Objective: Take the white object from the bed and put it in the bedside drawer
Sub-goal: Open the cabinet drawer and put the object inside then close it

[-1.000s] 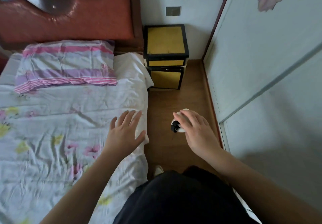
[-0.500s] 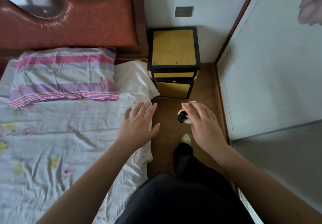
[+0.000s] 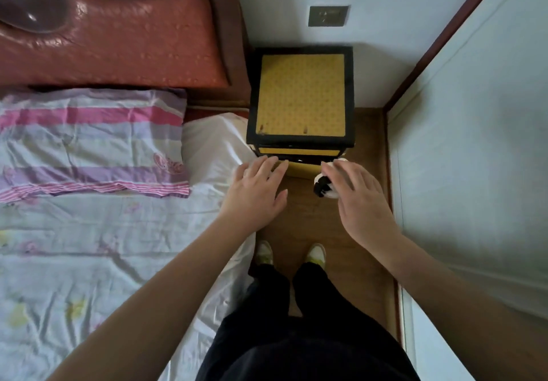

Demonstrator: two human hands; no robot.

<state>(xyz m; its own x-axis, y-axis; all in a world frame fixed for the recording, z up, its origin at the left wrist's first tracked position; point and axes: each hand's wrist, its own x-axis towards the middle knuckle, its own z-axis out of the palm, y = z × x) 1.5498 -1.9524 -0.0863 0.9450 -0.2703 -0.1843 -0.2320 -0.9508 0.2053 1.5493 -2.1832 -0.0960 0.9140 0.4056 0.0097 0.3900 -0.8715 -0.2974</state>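
My right hand [image 3: 360, 199] is closed over a small white object with black parts [image 3: 323, 186], held above the wooden floor just in front of the bedside cabinet. The cabinet [image 3: 301, 96] has a yellow top in a black frame, and its yellow drawer front [image 3: 298, 151] shows as a thin strip below the top, shut. My left hand [image 3: 258, 191] is open with fingers spread, its fingertips reaching the cabinet's lower front edge beside the bed corner. The bed [image 3: 89, 250] with its floral sheet lies to the left.
A striped pillow [image 3: 89, 140] lies at the head of the bed under a red padded headboard [image 3: 118, 42]. A white wardrobe wall [image 3: 474, 158] closes the narrow aisle on the right. My feet [image 3: 292, 254] stand on the wooden floor between bed and wardrobe.
I have stepped forward to the cabinet. Both hands moved up the aisle: the right carried the white object to the cabinet front, the left left the bed edge and reached the cabinet.
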